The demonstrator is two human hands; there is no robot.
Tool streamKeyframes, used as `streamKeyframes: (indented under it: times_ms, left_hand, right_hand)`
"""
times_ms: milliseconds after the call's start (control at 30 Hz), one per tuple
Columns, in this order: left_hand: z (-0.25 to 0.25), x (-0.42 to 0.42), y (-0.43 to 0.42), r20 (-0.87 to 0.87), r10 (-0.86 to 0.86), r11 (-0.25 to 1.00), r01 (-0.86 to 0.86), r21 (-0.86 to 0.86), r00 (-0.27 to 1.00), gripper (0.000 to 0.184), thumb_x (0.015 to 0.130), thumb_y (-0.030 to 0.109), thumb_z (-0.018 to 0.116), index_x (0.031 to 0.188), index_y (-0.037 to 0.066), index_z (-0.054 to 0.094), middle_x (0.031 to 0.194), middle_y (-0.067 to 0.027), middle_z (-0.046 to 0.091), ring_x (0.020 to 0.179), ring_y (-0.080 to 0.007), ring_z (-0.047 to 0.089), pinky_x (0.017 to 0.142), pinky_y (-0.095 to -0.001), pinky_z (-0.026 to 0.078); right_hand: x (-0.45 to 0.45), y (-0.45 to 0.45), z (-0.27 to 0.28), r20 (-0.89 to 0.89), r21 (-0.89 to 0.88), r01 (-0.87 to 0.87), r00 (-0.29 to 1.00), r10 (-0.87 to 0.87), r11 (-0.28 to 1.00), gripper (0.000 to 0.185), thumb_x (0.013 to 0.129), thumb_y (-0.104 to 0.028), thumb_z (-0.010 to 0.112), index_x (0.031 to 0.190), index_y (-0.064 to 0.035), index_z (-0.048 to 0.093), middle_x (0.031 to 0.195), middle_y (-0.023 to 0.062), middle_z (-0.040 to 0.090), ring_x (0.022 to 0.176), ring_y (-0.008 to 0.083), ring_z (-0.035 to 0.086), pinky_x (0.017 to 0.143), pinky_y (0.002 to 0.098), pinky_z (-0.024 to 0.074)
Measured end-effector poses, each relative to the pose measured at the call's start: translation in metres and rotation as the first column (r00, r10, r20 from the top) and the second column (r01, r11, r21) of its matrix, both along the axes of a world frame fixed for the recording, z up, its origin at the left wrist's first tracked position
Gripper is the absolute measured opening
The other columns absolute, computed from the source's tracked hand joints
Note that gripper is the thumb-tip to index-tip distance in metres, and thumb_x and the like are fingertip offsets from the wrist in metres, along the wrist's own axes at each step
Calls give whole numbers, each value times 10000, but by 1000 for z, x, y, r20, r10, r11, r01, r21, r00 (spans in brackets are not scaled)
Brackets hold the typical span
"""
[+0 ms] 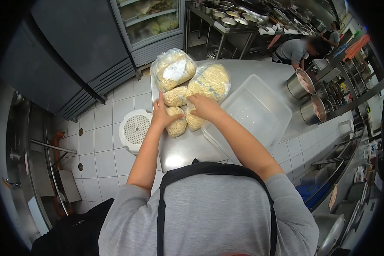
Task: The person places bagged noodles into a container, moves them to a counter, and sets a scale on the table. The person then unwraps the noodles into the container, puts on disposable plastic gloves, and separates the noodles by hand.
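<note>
Clear plastic bags of pale yellow noodles lie bunched on the steel table. My left hand is open at their left side, fingers spread along the small middle bag and thumb over the small lower-left bag. From the right, my right hand rests with fingers apart at the middle bag's edge, its thumb by the lower-right bag. Behind them sit a large bag with a white patch and another large bag. The undersides of the bags are hidden.
A translucent plastic tub stands right of the bags on the steel table. A white perforated stool is at the left. Two steel pots stand to the right; a person bends over farther back. Dark fridges line the left.
</note>
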State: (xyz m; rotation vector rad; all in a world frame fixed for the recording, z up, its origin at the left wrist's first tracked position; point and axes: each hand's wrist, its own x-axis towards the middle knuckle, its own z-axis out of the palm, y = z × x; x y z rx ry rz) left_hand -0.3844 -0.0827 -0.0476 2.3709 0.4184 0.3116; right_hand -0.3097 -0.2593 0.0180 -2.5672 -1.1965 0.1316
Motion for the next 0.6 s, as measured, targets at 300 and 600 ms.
streamKeyframes:
  times_ms: [300, 600]
  left_hand:
    - [-5, -45, 20, -237, -74, 946, -7, -325, 969, 949, 513, 346, 775, 1277, 29, 311, 1137, -260, 487, 1059, -334, 500, 904, -352, 404]
    - [77, -48, 5, 58, -145, 351, 106, -930, 988, 587, 749, 242, 666, 1224, 90, 358, 1110, -119, 510, 988, -209, 534, 785, -333, 470]
  right_hand:
    - [13, 24, -12, -81, 207, -49, 994, 67, 977, 188, 737, -140, 613, 880, -23, 577, 810, 124, 584, 813, 262, 585, 701, 369, 456]
    - [-3, -48, 77, -344, 875, 286, 935, 84, 391, 121, 856, -112, 549, 814, 2, 549, 771, -10, 529, 643, 54, 523, 542, 198, 446]
